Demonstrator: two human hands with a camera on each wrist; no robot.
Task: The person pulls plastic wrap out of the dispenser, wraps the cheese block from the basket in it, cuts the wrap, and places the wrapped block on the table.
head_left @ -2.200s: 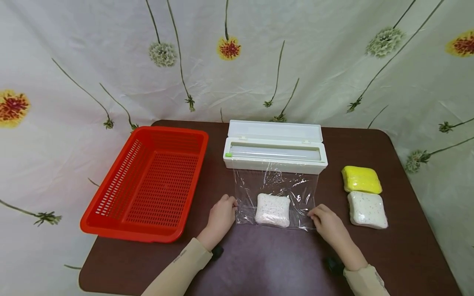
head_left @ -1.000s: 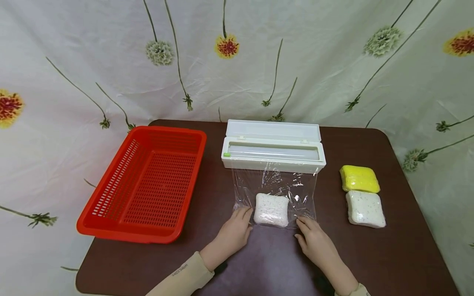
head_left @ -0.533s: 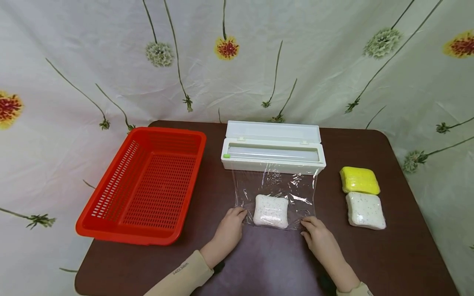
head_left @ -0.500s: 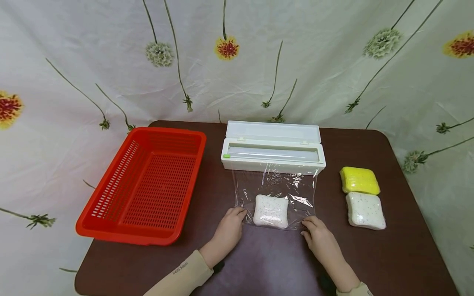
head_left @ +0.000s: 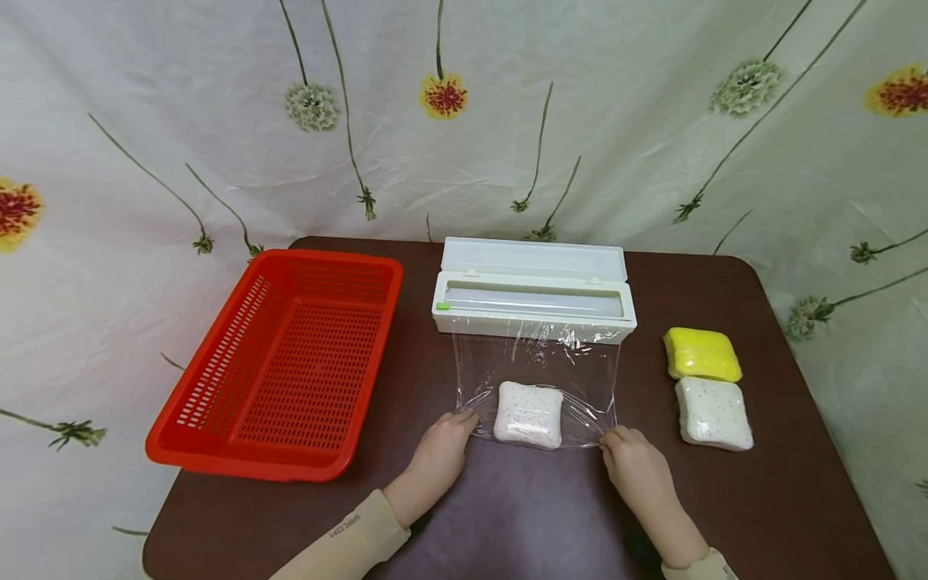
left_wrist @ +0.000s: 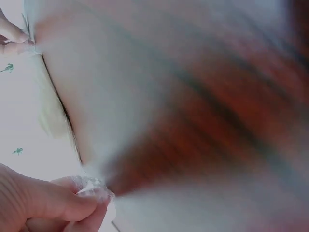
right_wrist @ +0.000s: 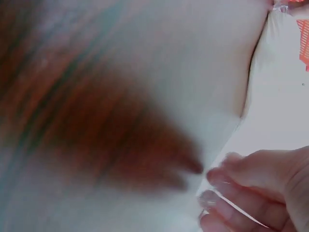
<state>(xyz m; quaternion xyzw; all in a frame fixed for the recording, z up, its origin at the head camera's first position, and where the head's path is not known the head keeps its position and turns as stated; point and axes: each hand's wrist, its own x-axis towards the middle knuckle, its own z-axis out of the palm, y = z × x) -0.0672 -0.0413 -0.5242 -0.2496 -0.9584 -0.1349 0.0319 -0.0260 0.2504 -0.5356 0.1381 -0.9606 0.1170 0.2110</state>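
Observation:
In the head view, clear cling film (head_left: 536,362) stretches toward me from an open white dispenser box (head_left: 535,322). Under the film sits a white, speckled, pillow-shaped block (head_left: 528,414), close to the film's front edge. My left hand (head_left: 435,459) pinches the front left corner, and the left wrist view shows the film bunched between thumb (left_wrist: 72,205) and fingers. At the front right corner, my right hand (head_left: 638,467) grips the film, its fingertips (right_wrist: 219,176) curled at the edge in the right wrist view. Creases run across the film beside the block.
A red perforated basket (head_left: 312,370) stands on the left of the dark brown table (head_left: 783,499). On the right lie a yellow block (head_left: 702,354) and another white speckled block (head_left: 714,413), both shiny as if wrapped. A flowered curtain (head_left: 638,121) hangs behind the table.
Both hands first moved inward along the film's front edge, then apart again slightly. My right fingers have closed on the corner, and the front edge is now drawn tighter with new creases.

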